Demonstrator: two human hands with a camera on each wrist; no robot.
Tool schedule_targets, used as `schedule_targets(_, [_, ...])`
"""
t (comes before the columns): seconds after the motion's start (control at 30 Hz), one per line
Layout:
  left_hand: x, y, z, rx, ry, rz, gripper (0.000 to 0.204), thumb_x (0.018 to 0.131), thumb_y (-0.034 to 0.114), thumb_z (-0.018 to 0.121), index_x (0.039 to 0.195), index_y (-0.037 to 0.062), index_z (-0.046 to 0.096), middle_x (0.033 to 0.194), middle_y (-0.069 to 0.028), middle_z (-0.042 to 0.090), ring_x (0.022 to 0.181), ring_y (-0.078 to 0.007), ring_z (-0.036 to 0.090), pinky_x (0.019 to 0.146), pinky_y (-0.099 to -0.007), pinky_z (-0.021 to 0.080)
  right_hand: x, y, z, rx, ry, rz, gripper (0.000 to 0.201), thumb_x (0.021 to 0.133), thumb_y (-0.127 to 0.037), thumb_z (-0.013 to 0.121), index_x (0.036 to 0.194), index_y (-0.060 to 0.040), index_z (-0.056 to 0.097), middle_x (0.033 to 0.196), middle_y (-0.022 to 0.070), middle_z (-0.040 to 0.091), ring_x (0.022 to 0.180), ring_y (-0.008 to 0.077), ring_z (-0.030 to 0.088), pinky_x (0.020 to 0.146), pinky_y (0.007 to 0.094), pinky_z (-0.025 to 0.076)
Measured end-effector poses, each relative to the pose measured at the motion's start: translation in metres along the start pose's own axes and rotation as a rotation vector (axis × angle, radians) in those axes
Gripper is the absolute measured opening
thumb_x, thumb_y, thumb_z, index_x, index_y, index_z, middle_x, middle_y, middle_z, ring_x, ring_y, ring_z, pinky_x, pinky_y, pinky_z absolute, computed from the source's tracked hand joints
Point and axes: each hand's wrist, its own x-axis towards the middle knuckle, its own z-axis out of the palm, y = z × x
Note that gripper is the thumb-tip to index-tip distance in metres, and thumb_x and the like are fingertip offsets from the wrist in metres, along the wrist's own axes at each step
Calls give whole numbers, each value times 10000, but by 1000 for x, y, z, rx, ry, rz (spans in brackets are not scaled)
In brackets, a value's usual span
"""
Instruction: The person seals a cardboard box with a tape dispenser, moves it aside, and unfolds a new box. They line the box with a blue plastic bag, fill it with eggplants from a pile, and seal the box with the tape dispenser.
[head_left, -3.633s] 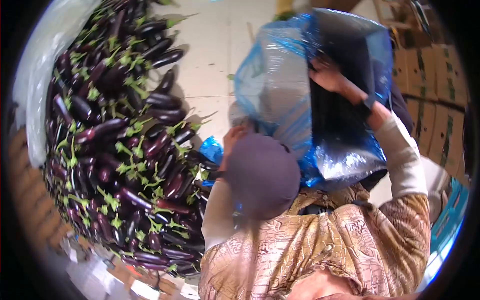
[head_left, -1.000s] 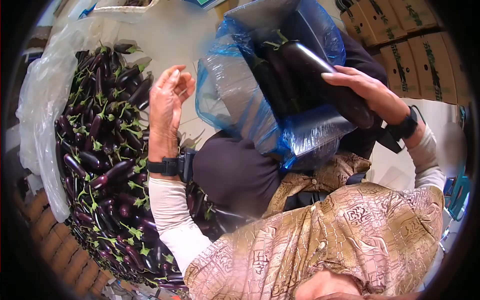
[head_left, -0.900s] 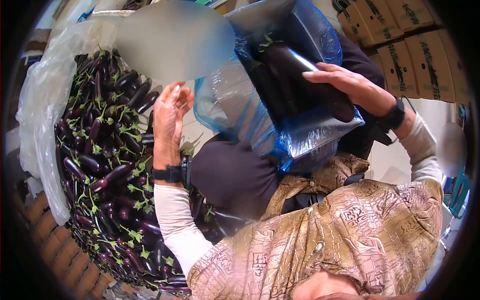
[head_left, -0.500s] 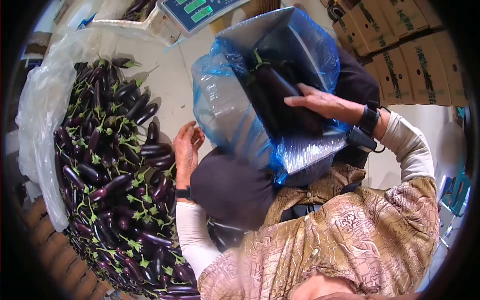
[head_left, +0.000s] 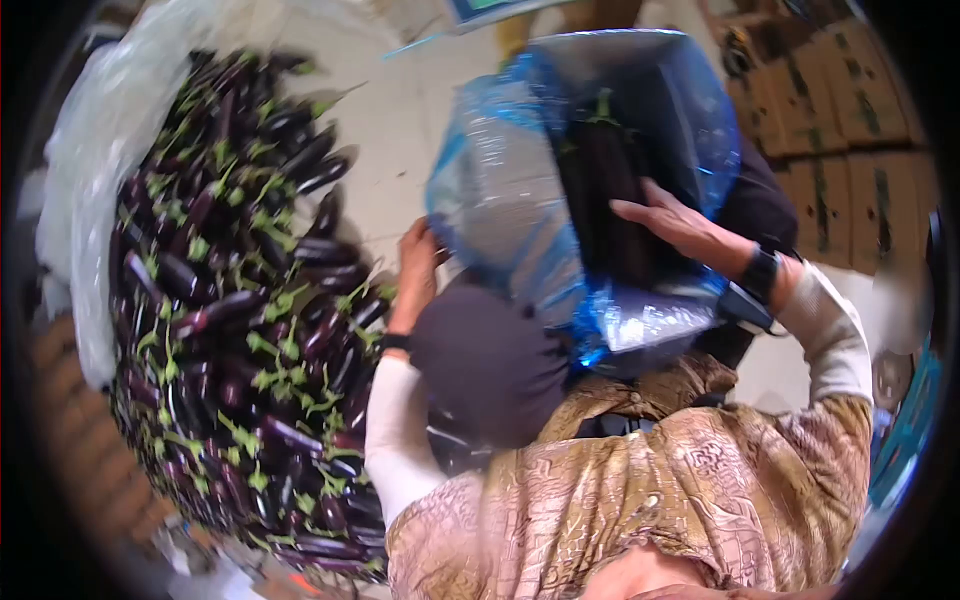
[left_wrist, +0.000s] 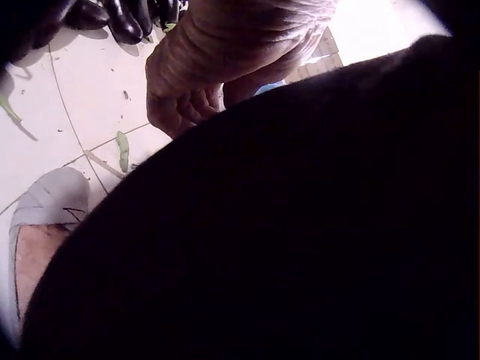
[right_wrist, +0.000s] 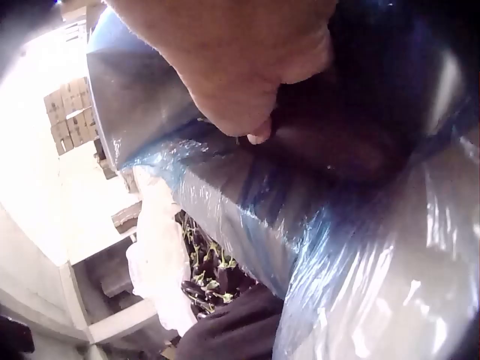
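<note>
A carton lined with blue plastic film [head_left: 505, 170] stands tilted in front of the person. Several dark purple eggplants [head_left: 603, 165] lie inside, one with its green stem toward the far end. My right hand [head_left: 690, 228] reaches in over the near side; its thumb and forefinger lie spread on an eggplant, and the other fingers are hidden. In the right wrist view this hand [right_wrist: 232, 67] is over the shadowed inside. My left hand [head_left: 418, 262] hangs between the film's left edge and the eggplant pile, fingers loosely bent. The left wrist view shows this hand [left_wrist: 232, 52] holding nothing visible.
A large pile of eggplants [head_left: 250, 330] covers the left, bordered by clear plastic sheeting [head_left: 100, 200]. The person's dark knee [head_left: 485, 365] is between pile and carton. Stacked cardboard boxes [head_left: 850, 190] stand at right. A scale [head_left: 490, 10] shows at the top edge.
My right hand comes from inside the carton, then lowers an eggplant, tilted over its near edge, onto the others. My left hand, raised about a second ago, drops toward the film's left edge.
</note>
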Motion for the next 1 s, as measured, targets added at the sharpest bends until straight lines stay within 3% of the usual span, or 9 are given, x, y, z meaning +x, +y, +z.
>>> schedule_targets(0.17, [14, -33, -1, -49, 19, 33, 294, 960, 130, 480, 1194, 11, 613, 993, -74, 667, 825, -162, 639, 729, -310, 532, 13, 23, 15, -244, 264, -151, 875, 892, -506, 641, 1405, 130, 329, 1346, 306, 499, 1281, 356, 482, 1061, 358, 379])
schedule_targets(0.37, [60, -50, -35, 95, 120, 38, 263, 937, 171, 555, 1129, 31, 668, 972, -83, 699, 871, -160, 663, 765, -337, 547, 11, 14, 4, -203, 160, -34, 906, 894, -516, 636, 1434, 127, 297, 1430, 325, 414, 1385, 322, 393, 1133, 328, 299])
schedule_targets(0.43, [96, -53, -62, 540, 357, 370, 218, 865, 155, 596, 1012, 23, 689, 885, -195, 697, 821, -350, 671, 773, -423, 533, 1, 5, 9, -195, 147, -72, 879, 896, -496, 644, 1421, 127, 316, 1385, 320, 463, 1342, 321, 444, 1104, 339, 340])
schedule_targets(0.5, [109, -30, -84, 755, 492, 573, 193, 848, 156, 597, 963, 34, 693, 902, -228, 679, 872, -409, 651, 812, -497, 500, 3, 3, 7, -178, 144, -98, 852, 897, -477, 652, 1408, 127, 336, 1340, 316, 512, 1300, 319, 495, 1076, 350, 381])
schedule_targets(0.63, [143, 17, -126, 1019, 630, 572, 218, 820, 122, 605, 1014, 43, 664, 934, -199, 661, 894, -420, 625, 825, -493, 493, 3, 11, -12, -364, 115, -170, 718, 906, -349, 677, 1385, 98, 383, 1157, 279, 631, 1052, 320, 644, 919, 372, 503])
schedule_targets(0.73, [168, 40, -159, 1218, 742, 769, 316, 795, 93, 609, 1110, 69, 588, 1128, -173, 578, 1108, -409, 526, 853, -548, 463, -5, 3, -23, -393, 131, -210, 611, 902, -261, 682, 1356, 71, 444, 1107, 249, 659, 958, 311, 674, 852, 365, 535])
schedule_targets(0.77, [163, 59, -160, 1297, 724, 605, 369, 773, 86, 629, 1135, 77, 558, 1203, -162, 521, 1210, -389, 451, 880, -566, 432, -9, -1, -26, -414, 111, -216, 560, 898, -223, 681, 1338, 58, 477, 1104, 239, 662, 941, 308, 677, 836, 362, 540])
schedule_targets(0.9, [185, 78, -203, 1657, 872, 639, 420, 779, 55, 628, 1193, 82, 562, 1266, -169, 511, 1261, -395, 419, 945, -541, 389, -11, -6, -29, -409, 71, -148, 493, 884, -168, 682, 1291, 58, 520, 1072, 226, 673, 932, 309, 681, 818, 364, 547])
schedule_targets(1.0, [194, 84, -219, 1639, 784, 320, 412, 848, 83, 569, 1260, 79, 542, 1316, -179, 510, 1260, -400, 421, 999, -537, 336, -6, -14, -26, -391, 95, -137, 436, 889, -164, 677, 1239, 58, 542, 1027, 219, 682, 904, 311, 686, 821, 358, 545])
